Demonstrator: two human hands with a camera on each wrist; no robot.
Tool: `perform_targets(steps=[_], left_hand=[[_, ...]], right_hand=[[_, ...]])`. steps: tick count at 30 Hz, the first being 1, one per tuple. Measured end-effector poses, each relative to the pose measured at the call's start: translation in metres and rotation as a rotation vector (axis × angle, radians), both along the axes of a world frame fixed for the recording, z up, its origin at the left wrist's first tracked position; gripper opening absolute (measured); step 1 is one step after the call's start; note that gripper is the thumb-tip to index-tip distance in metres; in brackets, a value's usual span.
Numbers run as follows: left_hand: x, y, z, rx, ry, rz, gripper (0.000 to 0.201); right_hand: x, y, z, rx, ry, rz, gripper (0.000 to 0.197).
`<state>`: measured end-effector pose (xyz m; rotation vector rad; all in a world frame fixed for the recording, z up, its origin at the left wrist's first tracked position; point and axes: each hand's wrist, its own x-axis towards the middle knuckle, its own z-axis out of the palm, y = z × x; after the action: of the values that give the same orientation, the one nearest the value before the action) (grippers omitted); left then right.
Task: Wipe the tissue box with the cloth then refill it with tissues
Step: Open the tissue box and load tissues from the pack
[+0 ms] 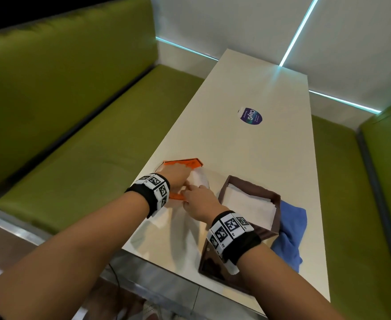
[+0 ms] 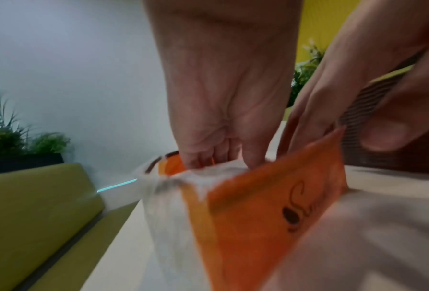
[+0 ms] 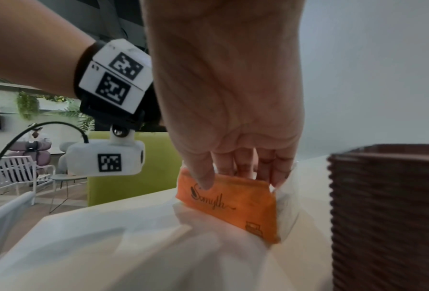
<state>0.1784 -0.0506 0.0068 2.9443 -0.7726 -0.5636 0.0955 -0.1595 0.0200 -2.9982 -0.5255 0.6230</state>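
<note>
Head view: both hands working at an orange tissue pack lying on the white table, near its left edge. Left hand reaching into the pack's open top, fingers hidden inside, so grip unclear here. Right hand pinching the pack's near edge. White tissues showing in the pack between the two hands. Brown tissue box sitting open just right of the hands, white tissues already lying inside. Blue cloth lying crumpled against the box's right side (touching it). Round purple sticker further up the table. Green bench running along the left.

Left wrist view: left hand plunging fingers down into the pack, curling onto the white tissues at the opening. Right hand holding the pack's far orange wall.

Right wrist view: right hand gripping the pack's top edge, thumb outside on the printed face, fingers behind. Ribbed brown box wall standing at right, apart from the pack.
</note>
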Motion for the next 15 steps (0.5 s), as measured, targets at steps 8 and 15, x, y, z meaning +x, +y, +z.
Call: perform_targets(steps=[8,15], left_hand=[[0.012,0.000,0.006,0.017,0.154,0.054,0.038],[0.002,0.015,0.000,-0.100,0.207,0.085,0.038]], right_hand=[[0.017,0.003,0.005,0.153,-0.126,-0.155,0.035],[0.030,0.003,0.002,0.075,-0.076,-0.108,0.059]])
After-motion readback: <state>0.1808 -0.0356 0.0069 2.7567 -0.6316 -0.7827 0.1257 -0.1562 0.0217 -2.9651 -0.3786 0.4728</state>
